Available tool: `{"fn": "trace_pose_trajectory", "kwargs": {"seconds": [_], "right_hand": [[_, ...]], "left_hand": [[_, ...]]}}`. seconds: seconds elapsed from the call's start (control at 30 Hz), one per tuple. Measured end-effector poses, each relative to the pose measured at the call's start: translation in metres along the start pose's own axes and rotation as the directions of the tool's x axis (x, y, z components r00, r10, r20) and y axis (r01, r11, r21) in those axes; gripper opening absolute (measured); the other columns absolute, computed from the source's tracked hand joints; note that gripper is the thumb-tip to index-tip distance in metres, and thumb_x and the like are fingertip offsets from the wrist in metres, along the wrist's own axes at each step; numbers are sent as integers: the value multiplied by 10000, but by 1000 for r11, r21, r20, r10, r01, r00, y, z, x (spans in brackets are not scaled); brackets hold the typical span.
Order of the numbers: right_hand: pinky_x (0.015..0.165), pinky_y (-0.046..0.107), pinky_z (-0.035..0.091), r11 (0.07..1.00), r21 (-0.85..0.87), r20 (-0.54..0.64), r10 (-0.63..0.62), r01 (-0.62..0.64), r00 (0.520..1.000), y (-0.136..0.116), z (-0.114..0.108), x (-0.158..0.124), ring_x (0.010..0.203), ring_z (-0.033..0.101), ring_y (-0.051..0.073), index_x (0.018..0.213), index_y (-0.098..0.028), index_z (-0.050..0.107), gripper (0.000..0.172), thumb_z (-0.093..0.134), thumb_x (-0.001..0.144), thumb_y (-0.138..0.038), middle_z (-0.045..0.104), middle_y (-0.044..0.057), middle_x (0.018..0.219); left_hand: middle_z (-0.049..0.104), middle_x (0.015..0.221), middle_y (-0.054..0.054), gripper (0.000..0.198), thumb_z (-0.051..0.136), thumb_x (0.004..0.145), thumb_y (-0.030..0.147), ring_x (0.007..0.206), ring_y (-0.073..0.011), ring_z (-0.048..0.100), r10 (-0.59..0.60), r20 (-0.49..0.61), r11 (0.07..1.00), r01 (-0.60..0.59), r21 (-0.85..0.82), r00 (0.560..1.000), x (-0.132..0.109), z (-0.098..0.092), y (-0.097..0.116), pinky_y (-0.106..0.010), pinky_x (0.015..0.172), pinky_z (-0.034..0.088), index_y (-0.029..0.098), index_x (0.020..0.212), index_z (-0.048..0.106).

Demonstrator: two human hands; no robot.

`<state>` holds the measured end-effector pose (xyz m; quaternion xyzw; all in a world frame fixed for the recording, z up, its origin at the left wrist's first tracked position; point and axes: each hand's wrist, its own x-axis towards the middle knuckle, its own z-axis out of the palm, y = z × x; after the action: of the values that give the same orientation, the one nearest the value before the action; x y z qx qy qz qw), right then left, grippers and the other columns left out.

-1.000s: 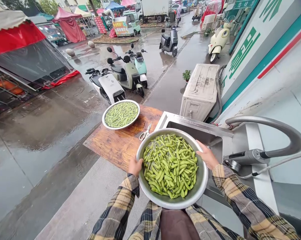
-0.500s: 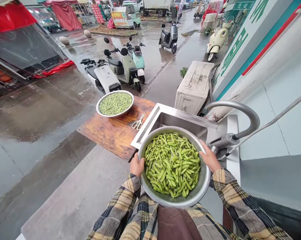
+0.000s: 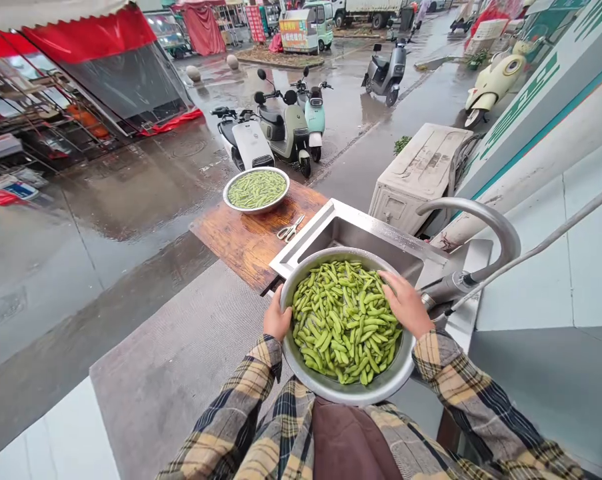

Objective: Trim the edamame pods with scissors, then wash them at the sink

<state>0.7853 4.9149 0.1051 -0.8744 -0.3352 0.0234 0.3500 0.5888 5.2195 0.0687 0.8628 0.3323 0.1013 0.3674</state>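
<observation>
Clock taken from the centre of the load, twelve pointing away from the body.

A large round silver metal basin (image 3: 348,395) is held before the waist, heaped with plump bright-green bean pods (image 3: 345,320). Its rim is gripped at nine o'clock by the left hand (image 3: 277,317): thumb hooked over the inside, remaining fingers closed around the outside, largely hidden. At two to three o'clock it is held by the right hand (image 3: 405,303), fingers partly spread and lapped over the rim; whether pods are touched cannot be told, nor how the underside is gripped.

The rectangular stainless-steel sink (image 3: 301,247) is overlapped at twelve; whether any weight is taken by its edge cannot be told. The curved grey metal tap (image 3: 501,220) is found at two. At eleven, on the brown wooden tabletop (image 3: 241,243), a smaller pod-filled white-rimmed basin (image 3: 258,209) and pale-handled scissors (image 3: 285,233) are noted.

For a good hold, judged from here: the rim should be levelled so that nothing is slopped; the right grip is best set straight across from the left, with palms brought under the wall; the tap should be given room on that side; feet should be placed carefully on the grey textured mat (image 3: 165,353) at eight
</observation>
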Motion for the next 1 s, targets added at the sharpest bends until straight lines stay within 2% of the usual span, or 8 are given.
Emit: {"fn": "trace_pose_trajectory", "kwargs": {"seconds": [0.1, 0.17, 0.27, 0.33, 0.53, 0.63, 0.83, 1.0], "right_hand": [[1071, 379, 400, 988, 39, 256, 135, -150, 957, -9, 19, 50, 1240, 538, 231, 1318, -201, 569, 458, 351, 957, -380, 603, 94, 1333], [1045, 383, 413, 973, -10, 319, 224, -233, 921, -20, 44, 81, 1218, 556, 247, 1291, -190, 591, 494, 278, 976, -408, 628, 112, 1294], [983, 365, 452, 978, -32, 390, 204, -208, 898, -45, 81, 109, 1145, 603, 248, 1261, -225, 614, 498, 290, 976, -475, 667, 97, 1216], [969, 350, 456, 986, -33, 454, 159, -162, 876, -60, 91, 107, 1112, 615, 246, 1233, -245, 633, 448, 432, 930, -506, 670, 81, 1194], [977, 430, 418, 979, -71, 574, -115, 189, 811, -74, 50, 28, 1160, 548, 275, 1304, -309, 564, 517, 540, 864, -580, 508, 90, 1365], [944, 491, 403, 950, -216, 570, -66, 226, 819, -83, 52, 6, 1176, 516, 308, 1326, -324, 522, 551, 452, 886, -647, 483, 95, 1392], [860, 406, 434, 902, -422, 448, 300, -96, 842, -93, 105, 64, 1079, 592, 261, 1227, -247, 555, 474, 242, 996, -516, 591, 117, 1232], [834, 366, 459, 929, -359, 457, 259, -90, 851, -65, 62, 73, 983, 639, 235, 1163, -244, 616, 436, 284, 997, -473, 687, 87, 1098]], "left_hand": [[613, 1322, -82, 700, 522, 761, 217, 1194, -289, 583, 21, 5, 999, -21, -27, 1000, 0, -1, 3, -419, 1012, 454, 197, 1448, 391], [651, 1263, -84, 690, 517, 760, 212, 1180, -297, 594, 8, 7, 1000, -8, -22, 1000, 2, -2, 6, -426, 1015, 454, 186, 1442, 414], [678, 1216, -78, 686, 517, 742, 185, 1155, -290, 613, 9, -7, 999, -9, -32, 1000, 4, -1, 8, -415, 1022, 452, 177, 1425, 447], [676, 1227, -68, 674, 521, 732, 171, 1148, -272, 621, 0, -19, 997, -2, -71, 1000, 5, 2, 5, -395, 1025, 454, 181, 1404, 472], [671, 1244, -50, 618, 544, 739, 185, 1153, -256, 618, -82, -24, 981, 76, -179, 996, 5, 9, -7, -388, 1025, 456, 202, 1357, 525], [680, 1228, -55, 619, 540, 739, 183, 1143, -263, 621, -101, -1, 976, 99, -193, 995, 7, 8, -5, -394, 1016, 464, 192, 1358, 527], [672, 1242, -56, 646, 516, 753, 185, 1107, -262, 638, -83, 6, 977, 82, -196, 997, 12, 4, 8, -394, 1002, 473, 195, 1398, 488], [656, 1270, -64, 646, 523, 773, 222, 1179, -266, 602, -45, -9, 977, 42, -208, 999, 10, 6, -6, -391, 1014, 470, 182, 1415, 459]]}}
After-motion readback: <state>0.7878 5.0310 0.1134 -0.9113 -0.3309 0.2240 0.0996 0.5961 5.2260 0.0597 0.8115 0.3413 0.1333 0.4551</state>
